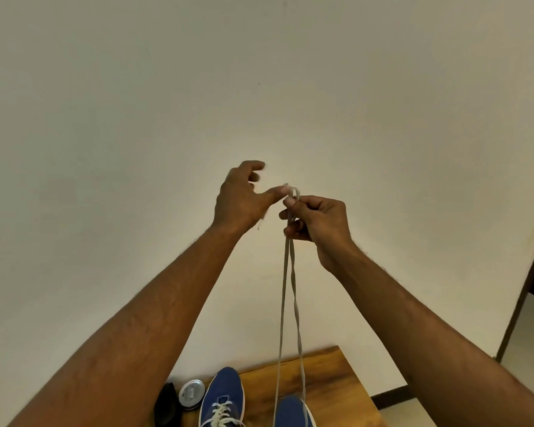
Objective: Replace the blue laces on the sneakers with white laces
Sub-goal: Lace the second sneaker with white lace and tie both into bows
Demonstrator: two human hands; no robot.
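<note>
Against a pale wall [167, 118], both hands pinching a white lace [290, 288], sneakers [222, 399] cut off below.

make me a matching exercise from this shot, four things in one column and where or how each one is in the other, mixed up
Things:
1. white lace
2. left sneaker
3. round tin
4. right sneaker

States or places:
A. beside a black object, left of the shoes
B. already threaded with white lace
C. held up in both hands, two strands hanging down
D. toe showing at the bottom edge, strands running down to it

Pairs: 1-C, 2-B, 3-A, 4-D
</note>
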